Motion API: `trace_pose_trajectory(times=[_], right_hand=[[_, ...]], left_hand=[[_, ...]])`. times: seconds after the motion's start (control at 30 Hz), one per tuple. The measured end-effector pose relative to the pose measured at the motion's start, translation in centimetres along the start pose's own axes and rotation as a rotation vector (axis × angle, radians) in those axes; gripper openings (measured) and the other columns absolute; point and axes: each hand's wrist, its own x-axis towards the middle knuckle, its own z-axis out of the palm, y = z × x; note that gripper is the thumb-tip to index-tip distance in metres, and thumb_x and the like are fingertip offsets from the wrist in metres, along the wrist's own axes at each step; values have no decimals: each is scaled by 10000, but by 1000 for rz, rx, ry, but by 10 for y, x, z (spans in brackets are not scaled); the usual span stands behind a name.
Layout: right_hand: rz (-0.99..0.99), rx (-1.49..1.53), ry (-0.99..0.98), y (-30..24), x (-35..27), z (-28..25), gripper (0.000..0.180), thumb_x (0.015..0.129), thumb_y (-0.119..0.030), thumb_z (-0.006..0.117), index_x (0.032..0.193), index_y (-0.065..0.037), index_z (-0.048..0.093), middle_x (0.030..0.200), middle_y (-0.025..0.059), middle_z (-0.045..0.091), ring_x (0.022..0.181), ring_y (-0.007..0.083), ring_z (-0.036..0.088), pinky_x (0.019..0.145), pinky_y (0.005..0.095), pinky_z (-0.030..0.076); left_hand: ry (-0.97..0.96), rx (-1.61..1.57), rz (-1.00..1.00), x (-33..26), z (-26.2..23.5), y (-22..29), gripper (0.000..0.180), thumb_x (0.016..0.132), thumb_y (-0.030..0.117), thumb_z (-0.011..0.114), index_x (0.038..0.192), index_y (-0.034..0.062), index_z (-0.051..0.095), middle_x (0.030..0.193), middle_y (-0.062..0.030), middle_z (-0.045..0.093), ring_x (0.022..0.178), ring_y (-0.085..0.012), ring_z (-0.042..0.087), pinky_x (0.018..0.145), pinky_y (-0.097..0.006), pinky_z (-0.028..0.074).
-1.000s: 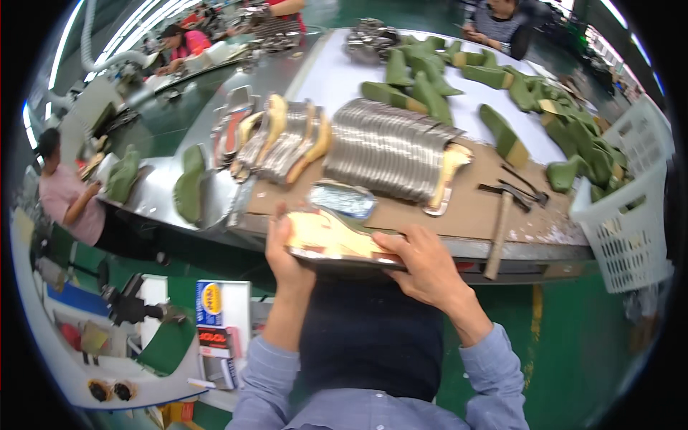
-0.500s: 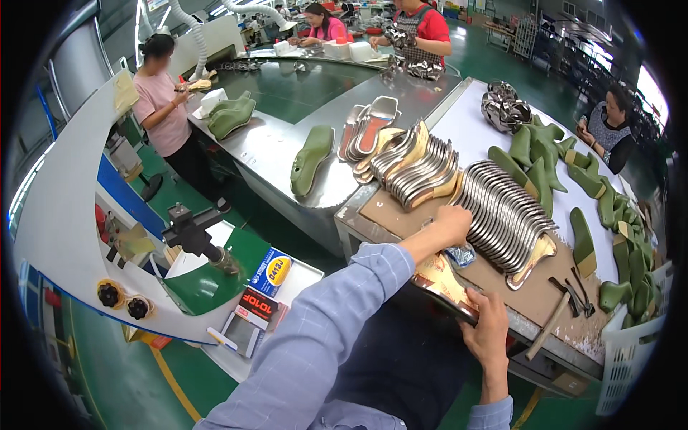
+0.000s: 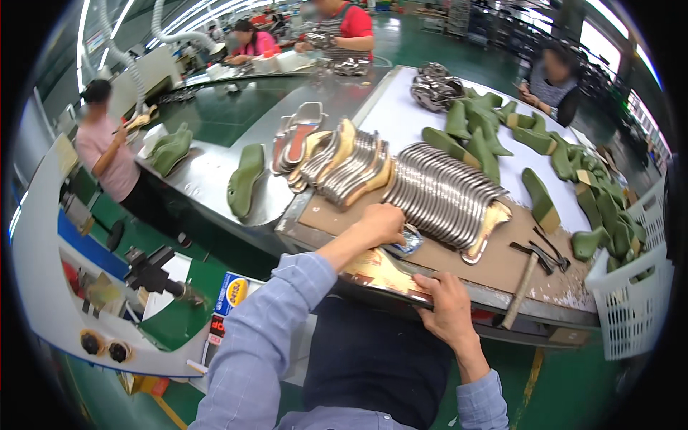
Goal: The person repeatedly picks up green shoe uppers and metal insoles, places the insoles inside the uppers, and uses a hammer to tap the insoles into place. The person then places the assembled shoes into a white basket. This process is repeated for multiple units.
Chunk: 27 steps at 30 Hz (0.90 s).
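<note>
My right hand (image 3: 448, 307) grips one end of a shoe sole (image 3: 390, 274) with a tan top and a dark shiny edge, thumb on top. The sole lies tilted at the near edge of the bench. My left hand (image 3: 383, 223) is closed just above its far side, beside a crumpled blue-and-silver foil packet (image 3: 408, 242). What its fingers hold, if anything, is hidden. Behind the packet stands a tight row of shoe soles (image 3: 448, 201) with shiny metallic edges. More tan-topped soles (image 3: 345, 168) are stacked to its left.
A hammer (image 3: 522, 287) and a dark pincer-like tool (image 3: 552, 251) lie to the right. Green shoe lasts (image 3: 479, 132) cover the white table, near a white plastic basket (image 3: 634, 301). One last (image 3: 246, 180) rests on the metal table. A grey machine (image 3: 154, 272) stands left; several people work around.
The view has swung to the right, so the bench appears farther left. My right hand still holds the shoe sole, and my left hand stays closed by the foil packet.
</note>
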Motion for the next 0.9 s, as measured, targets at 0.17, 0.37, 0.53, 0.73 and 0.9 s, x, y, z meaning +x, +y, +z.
trace_pose_trajectory(times=[0.17, 0.37, 0.53, 0.73, 0.9], right_hand=[[40, 1, -6, 1, -3, -4, 643, 614, -53, 844, 1217, -154, 646, 1056, 125, 564, 996, 345, 576, 814, 460, 480], [5, 4, 25, -1, -2, 0, 634, 620, -57, 848, 1213, -156, 645, 1039, 130, 572, 976, 342, 583, 803, 455, 482], [0, 15, 20, -2, -3, -2, 633, 623, -59, 852, 1210, -154, 636, 1029, 137, 574, 966, 348, 584, 802, 459, 481], [-13, 12, 28, -3, -1, 1, 649, 626, -59, 851, 1229, -156, 631, 1039, 135, 571, 976, 346, 580, 800, 459, 481], [-8, -3, 27, -2, -3, -6, 654, 630, -63, 847, 1240, -151, 628, 1047, 135, 569, 987, 351, 578, 814, 460, 481]], left_hand=[[15, 12, -49, 2, -6, 13, 336, 688, 438, 836, 835, 138, 808, 831, -99, 754, 827, -279, 721, 783, -402, 558], [30, -27, -43, -1, -9, 5, 197, 738, 312, 768, 855, 160, 811, 835, -88, 758, 832, -269, 728, 778, -395, 570], [142, -195, -50, -2, -5, 2, 194, 783, 272, 738, 866, 101, 773, 857, -119, 749, 834, -300, 717, 782, -413, 562], [336, -292, 2, -8, -7, -1, 206, 846, 193, 721, 920, 3, 688, 858, -156, 733, 795, -284, 714, 747, -388, 560], [198, -833, -64, -35, -44, 42, 159, 898, 87, 708, 1006, -27, 680, 834, -90, 728, 775, -140, 696, 686, -305, 551]])
